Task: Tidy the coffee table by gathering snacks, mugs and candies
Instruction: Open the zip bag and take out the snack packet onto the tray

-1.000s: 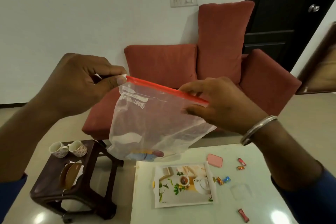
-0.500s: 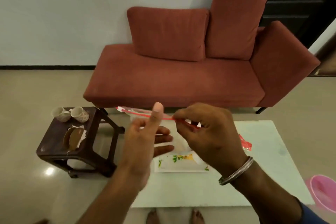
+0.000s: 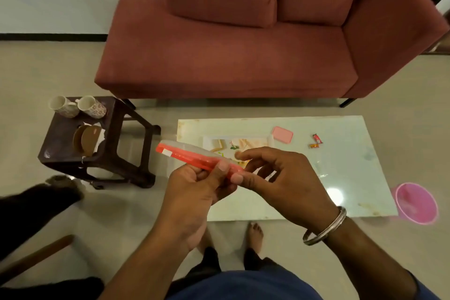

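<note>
A: Nearest first. Left hand (image 3: 199, 185) pinching the orange seal strip of the zip bag (image 3: 192, 157), thumb on top. Right hand (image 3: 275, 178) grips the same strip just beside it at 3 o'clock, fingers half curled. Both grasping the bag, nothing released.

B: Where's the bag?

A: In the air over the near-left part of the table (image 3: 341, 178), strip running toward 10 o'clock. Can't tell what's inside; it's blurred.

B: Step in hand?

A: Looks like working the seal. To do it well, I'd say keep both thumbs on the strip, run along it end to end, and hold the bag level so nothing slides out.

B: Counts?

A: On the table: one printed tray (image 3: 243, 143) at 12 o'clock from the hands, partly hidden. One pink lid (image 3: 282, 134) at 1 o'clock. Two small candies (image 3: 316, 141) at 2 o'clock, still to gather. One pink bucket (image 3: 416, 202) on the floor at 3 o'clock.

B: Mugs?

A: Two mugs (image 3: 78, 106) on the dark stool (image 3: 97, 153) at 10 o'clock, touching, already off the table. Brown coasters (image 3: 89, 139) beside them, count unclear. One red sofa (image 3: 219, 56) farthest, 12 o'clock.
</note>
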